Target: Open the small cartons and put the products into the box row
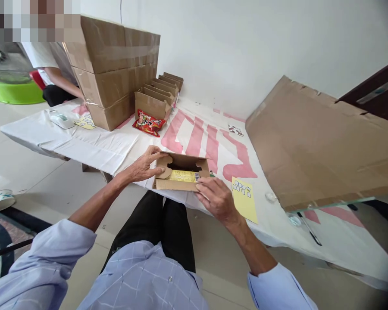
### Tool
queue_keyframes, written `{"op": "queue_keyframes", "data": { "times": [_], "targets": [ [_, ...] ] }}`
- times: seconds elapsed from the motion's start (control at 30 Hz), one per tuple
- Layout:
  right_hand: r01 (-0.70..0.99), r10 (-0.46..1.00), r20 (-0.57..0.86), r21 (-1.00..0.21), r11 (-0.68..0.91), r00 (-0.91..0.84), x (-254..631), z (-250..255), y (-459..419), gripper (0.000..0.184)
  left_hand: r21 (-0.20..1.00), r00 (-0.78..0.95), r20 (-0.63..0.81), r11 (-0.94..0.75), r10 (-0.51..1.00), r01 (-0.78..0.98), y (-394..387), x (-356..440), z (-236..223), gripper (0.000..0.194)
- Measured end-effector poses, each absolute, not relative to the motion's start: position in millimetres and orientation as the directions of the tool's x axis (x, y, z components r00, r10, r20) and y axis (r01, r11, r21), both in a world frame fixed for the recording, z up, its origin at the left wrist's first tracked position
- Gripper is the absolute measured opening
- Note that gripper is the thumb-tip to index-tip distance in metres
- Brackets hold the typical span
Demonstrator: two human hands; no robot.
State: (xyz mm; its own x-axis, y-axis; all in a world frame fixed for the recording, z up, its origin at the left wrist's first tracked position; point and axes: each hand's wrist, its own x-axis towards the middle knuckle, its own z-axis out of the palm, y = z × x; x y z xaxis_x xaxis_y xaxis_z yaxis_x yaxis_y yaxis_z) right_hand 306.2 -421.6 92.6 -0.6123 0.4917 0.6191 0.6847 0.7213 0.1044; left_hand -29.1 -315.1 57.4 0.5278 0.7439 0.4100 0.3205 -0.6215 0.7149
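Right in front of me, at the table's near edge, stands a small brown cardboard box [177, 185] with its top open. A yellow packet [183, 176] with a barcode shows inside it; the rest of its contents is in shadow. My left hand [147, 165] grips the box's left end, with the thumb on the folded side flap and the fingers over the back corner. My right hand [218, 198] pinches the front right corner, its fingers curled at the front flap. A yellow sheet with small drawn squares [245, 199] lies just right of my right hand.
Stacked cartons [113, 73] stand at the back left, beside a row of open boxes [153, 102] and a red snack packet [149, 123]. A large cardboard panel [330, 146] leans at the right, near a pen [309, 228]. Another person's arm [63, 82] is behind the cartons.
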Motion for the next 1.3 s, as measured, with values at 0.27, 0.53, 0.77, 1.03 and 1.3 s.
{"op": "queue_keyframes", "data": {
  "times": [0.27, 0.53, 0.77, 1.03, 1.3],
  "targets": [
    [0.733, 0.705, 0.426, -0.128, 0.668, -0.568, 292.0, 82.7, -440.7, 0.025, 0.684, 0.273, 0.235, -0.358, 0.933, 0.635, -337.9, 9.8, 78.3, 0.069],
    [0.761, 0.777, 0.244, -0.179, 0.624, -0.58, 277.6, 110.0, -417.0, 0.025, 0.677, 0.206, 0.265, -0.333, 0.942, 0.656, -355.4, 22.8, 85.9, 0.05],
    [0.896, 0.894, 0.135, 0.197, 0.398, -0.427, 271.2, 140.9, -408.7, 0.024, 0.866, 0.211, 0.228, -0.297, 0.95, 0.402, -356.5, 4.8, 82.7, 0.061],
    [0.795, 0.835, -0.084, 0.268, 0.544, -0.543, 262.3, 161.1, -379.4, 0.007, 0.938, 0.241, 0.176, -0.237, 0.954, 0.252, -349.9, -3.6, 83.0, 0.06],
    [0.76, 0.737, -0.303, 0.058, 0.647, -0.604, 256.4, 163.3, -358.5, 0.009, 0.945, 0.338, 0.169, -0.25, 0.926, 0.213, -346.0, -4.4, 80.9, 0.069]
  ]
}}
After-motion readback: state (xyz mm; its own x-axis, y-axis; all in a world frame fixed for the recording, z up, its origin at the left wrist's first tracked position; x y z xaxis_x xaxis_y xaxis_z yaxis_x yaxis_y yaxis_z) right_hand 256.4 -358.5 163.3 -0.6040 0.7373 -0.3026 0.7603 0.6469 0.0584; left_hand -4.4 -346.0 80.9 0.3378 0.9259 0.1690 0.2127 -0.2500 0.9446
